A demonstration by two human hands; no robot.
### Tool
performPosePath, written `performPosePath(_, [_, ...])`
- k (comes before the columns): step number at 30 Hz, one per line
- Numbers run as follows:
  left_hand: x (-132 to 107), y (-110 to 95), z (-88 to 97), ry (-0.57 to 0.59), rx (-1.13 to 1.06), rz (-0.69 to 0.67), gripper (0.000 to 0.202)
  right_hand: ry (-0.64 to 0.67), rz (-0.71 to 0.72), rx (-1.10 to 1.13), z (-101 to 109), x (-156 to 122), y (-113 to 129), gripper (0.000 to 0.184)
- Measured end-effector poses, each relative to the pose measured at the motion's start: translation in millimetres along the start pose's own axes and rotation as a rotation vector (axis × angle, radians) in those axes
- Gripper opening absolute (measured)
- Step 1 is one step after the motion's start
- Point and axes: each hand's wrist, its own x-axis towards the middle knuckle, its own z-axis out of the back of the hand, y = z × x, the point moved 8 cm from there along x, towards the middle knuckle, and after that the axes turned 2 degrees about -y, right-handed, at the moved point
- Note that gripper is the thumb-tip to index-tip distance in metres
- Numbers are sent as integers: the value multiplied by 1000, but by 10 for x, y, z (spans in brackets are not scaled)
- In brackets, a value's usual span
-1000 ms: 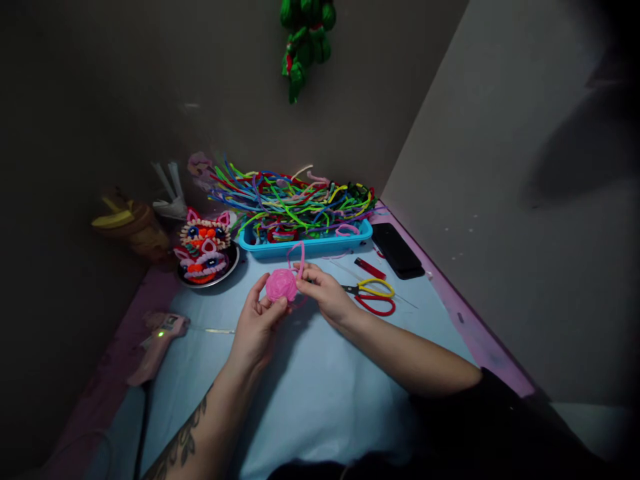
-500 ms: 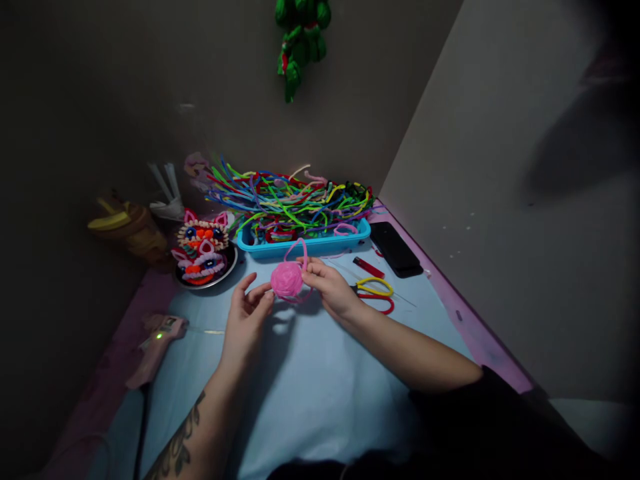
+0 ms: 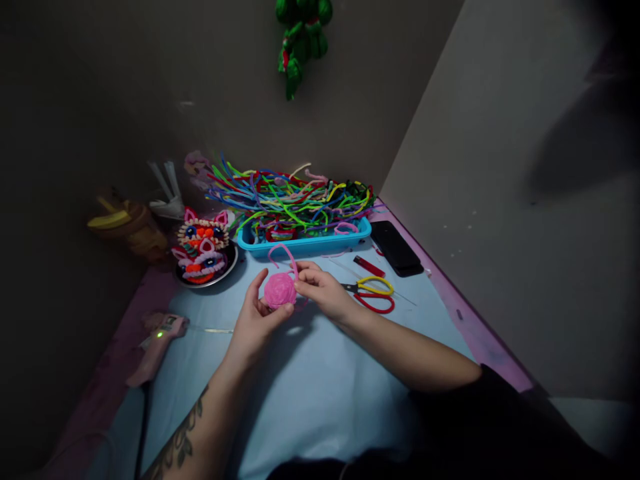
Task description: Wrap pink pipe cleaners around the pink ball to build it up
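A pink ball of wound pipe cleaner [image 3: 279,291] sits between my two hands above the blue table cover. My left hand [image 3: 257,317] cups it from the left and below, with the thumb pressed on its lower front. Fingers of my right hand [image 3: 323,288] pinch the pink strand at the ball's right side. From there the strand's loose end rises and curls over to the left above the ball. Right of my right hand lie scissors [image 3: 375,287] with one yellow and one red handle, their blades partly hidden behind the hand.
Behind stands a blue tray [image 3: 305,248] heaped with many-coloured pipe cleaners [image 3: 295,200]. A red lighter [image 3: 369,267] and a black phone [image 3: 397,248] lie at the right. At the left are a bowl [image 3: 231,267] with fuzzy figures and a pink glue gun [image 3: 160,347] with a green light.
The ball has moved slightly left and down. My left hand has come further round it, thumb now on its front. The loose strand end has swung left.
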Motion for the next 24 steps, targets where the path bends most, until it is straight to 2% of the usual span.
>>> performPosePath(8, [11,-17,27,-49,64,-69,102,-27,-27,19,-21,-27,-25,27])
performPosePath(13, [5,-44,73,-100,111,-93,94,22,-42,-5,-34,-7,-17,30])
performPosePath(16, [12,-70,103,-121,76,-77,93,4,16,-80,109,69,79,28])
performPosePath(21, [-6,-130,96,-78,-29,-36,88,-220,133,-165,568,208,218,19])
performPosePath(24, [-54,-146,17,19,-95,-10,85,-193,109,-215,588,257,135,37])
